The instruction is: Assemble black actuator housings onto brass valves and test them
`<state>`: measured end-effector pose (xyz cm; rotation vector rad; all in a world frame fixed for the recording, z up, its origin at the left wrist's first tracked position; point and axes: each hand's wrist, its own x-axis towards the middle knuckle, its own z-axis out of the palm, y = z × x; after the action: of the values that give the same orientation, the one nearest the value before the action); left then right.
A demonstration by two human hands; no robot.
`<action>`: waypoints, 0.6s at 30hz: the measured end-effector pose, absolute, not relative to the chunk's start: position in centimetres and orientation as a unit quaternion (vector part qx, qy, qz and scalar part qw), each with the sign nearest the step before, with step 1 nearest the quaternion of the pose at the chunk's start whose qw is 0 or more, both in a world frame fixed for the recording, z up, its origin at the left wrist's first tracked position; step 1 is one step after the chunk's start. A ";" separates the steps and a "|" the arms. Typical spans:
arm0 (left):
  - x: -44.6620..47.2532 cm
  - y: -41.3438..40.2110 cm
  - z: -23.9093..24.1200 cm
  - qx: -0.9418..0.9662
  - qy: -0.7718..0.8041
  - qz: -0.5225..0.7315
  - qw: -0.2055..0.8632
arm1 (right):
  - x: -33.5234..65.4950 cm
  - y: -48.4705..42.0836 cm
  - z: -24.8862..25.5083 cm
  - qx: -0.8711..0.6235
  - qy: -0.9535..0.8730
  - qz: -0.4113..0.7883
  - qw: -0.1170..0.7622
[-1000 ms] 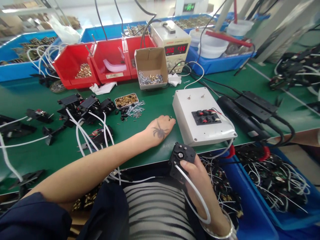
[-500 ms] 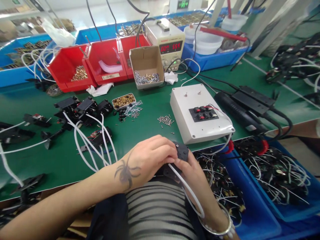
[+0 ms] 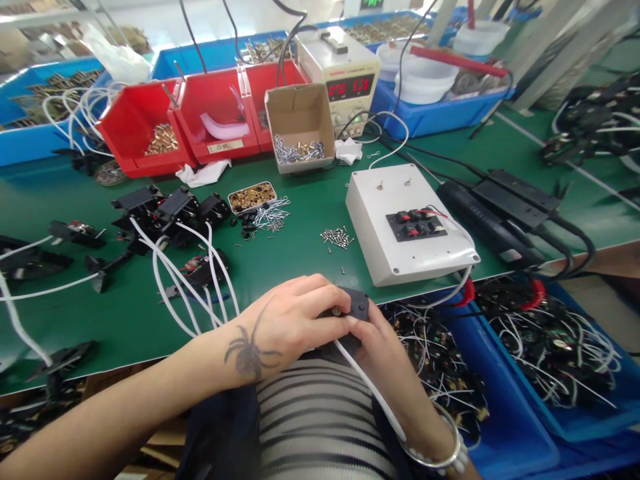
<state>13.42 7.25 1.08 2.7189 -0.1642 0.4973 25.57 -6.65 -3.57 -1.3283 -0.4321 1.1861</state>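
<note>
My right hand grips a small black plastic part with a white tube trailing from it, held just below the near edge of the green table. My left hand is closed over the same part from the left, its fingertips pinched on the top face near a small brass piece. A little heap of small screws lies on the table beyond the hands, next to a white box with red and black terminals.
Black parts with white tubes lie at left. Behind stand red bins, a cardboard box of metal clips, a tin of brass bits and a power supply. A blue crate of wired parts sits at right below the table.
My left hand came back from the screw heap by the white box and closed onto the black part held in my right hand. The part has risen slightly toward the table edge.
</note>
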 end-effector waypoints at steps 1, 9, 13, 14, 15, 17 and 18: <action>13.3 7.2 1.0 0.965 -0.061 0.172 0.190 | 25.5 -6.7 -3.7 -0.569 -0.180 0.519 0.612; 14.4 8.6 -0.6 0.918 0.172 0.178 0.309 | 25.4 -6.9 -4.4 -0.559 -0.140 0.528 0.624; 17.5 10.2 -1.6 0.911 0.283 0.024 0.300 | 25.4 -7.1 -4.7 -0.543 -0.137 0.545 0.624; 18.4 10.4 -1.9 0.913 0.282 0.006 0.296 | 25.4 -7.2 -4.7 -0.541 -0.138 0.546 0.624; 19.2 10.6 -2.2 0.915 0.280 0.005 0.292 | 25.4 -7.3 -4.8 -0.540 -0.140 0.547 0.624; 20.5 10.8 -2.7 0.914 0.283 0.025 0.288 | 25.5 -7.4 -4.8 -0.541 -0.143 0.544 0.625; 21.0 10.9 -2.9 0.913 0.286 0.035 0.288 | 25.5 -7.4 -4.8 -0.543 -0.144 0.541 0.626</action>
<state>20.98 10.89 -2.94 2.4391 0.7627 0.0933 25.51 -7.38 -4.83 -1.2464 -0.3310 1.2409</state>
